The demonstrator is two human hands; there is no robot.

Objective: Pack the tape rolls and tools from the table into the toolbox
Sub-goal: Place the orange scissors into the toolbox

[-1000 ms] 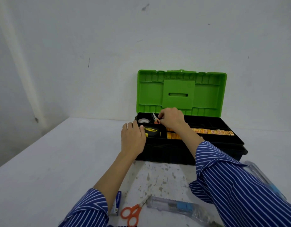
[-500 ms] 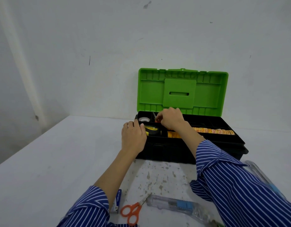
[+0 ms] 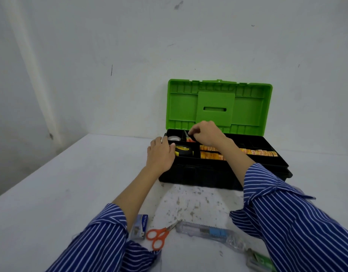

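White tabletop: our right hand (image 3: 206, 133) pinches a small tool into the toolbox (image 3: 218, 173) tray, left hand (image 3: 160, 155) rests relaxed on its rim; scissors (image 3: 159, 233) lie nearest our left, blades pointing right

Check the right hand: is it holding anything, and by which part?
Right hand pinches a small orange-handled tool by its dark upper end, over the toolbox tray.

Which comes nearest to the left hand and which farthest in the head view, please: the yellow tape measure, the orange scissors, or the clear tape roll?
From the left hand:
1. Yellow tape measure, in the tray compartment beside the fingers.
2. Clear tape roll, in the back-left compartment just beyond.
3. Orange scissors, on the table near the person.
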